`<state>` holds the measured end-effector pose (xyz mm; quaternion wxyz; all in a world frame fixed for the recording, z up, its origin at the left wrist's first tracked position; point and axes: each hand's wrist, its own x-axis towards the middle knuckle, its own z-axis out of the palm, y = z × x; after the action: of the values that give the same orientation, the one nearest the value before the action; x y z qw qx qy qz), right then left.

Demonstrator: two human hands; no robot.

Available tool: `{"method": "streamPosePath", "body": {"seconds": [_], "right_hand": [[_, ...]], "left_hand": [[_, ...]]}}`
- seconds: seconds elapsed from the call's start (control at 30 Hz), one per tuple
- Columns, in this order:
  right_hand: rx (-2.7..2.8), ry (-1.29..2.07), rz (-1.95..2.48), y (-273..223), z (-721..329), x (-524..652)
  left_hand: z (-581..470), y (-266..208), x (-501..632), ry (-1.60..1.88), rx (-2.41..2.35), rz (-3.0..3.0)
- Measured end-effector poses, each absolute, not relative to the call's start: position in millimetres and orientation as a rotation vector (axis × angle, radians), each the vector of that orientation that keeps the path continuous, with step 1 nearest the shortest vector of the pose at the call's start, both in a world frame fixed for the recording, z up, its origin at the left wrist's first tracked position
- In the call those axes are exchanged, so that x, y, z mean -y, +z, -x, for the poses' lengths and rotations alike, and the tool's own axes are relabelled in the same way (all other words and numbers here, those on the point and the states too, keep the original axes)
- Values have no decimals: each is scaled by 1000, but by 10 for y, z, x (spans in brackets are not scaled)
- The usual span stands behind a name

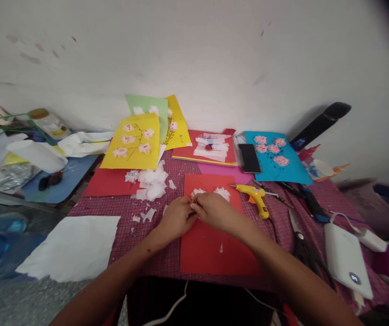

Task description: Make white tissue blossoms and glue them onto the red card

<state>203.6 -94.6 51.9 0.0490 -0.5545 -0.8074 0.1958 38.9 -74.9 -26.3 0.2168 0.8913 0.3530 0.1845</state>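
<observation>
My left hand (178,215) and my right hand (214,208) meet over the upper part of a red paper sheet (215,253). Their fingertips are pinched together, and whatever lies between them is hidden. Two white-pink tissue paper flowers sit on the sheet just beyond the hands: one flower (197,193) partly behind the fingers, another flower (222,194) to the right. A small white scrap (221,247) lies lower on the sheet. To the left is a heap of white tissue pieces (153,181), with torn bits (149,214) nearer my left hand.
A yellow hot glue gun (257,198) lies right of the red sheet, near black scissors (303,249) and a white power bank (346,258). Behind are a phone (249,158), a blue flower picture (276,158) and a yellow one (135,142). White tissue (75,246) hangs over the left edge.
</observation>
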Motion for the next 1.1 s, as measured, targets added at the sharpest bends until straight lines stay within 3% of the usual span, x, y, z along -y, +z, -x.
{"method": "streamPosePath", "body": {"seconds": [1.1], "right_hand": [[2583, 540, 1609, 552, -1991, 975]], "left_hand": [[-378, -327, 755, 535, -1001, -2471]]}}
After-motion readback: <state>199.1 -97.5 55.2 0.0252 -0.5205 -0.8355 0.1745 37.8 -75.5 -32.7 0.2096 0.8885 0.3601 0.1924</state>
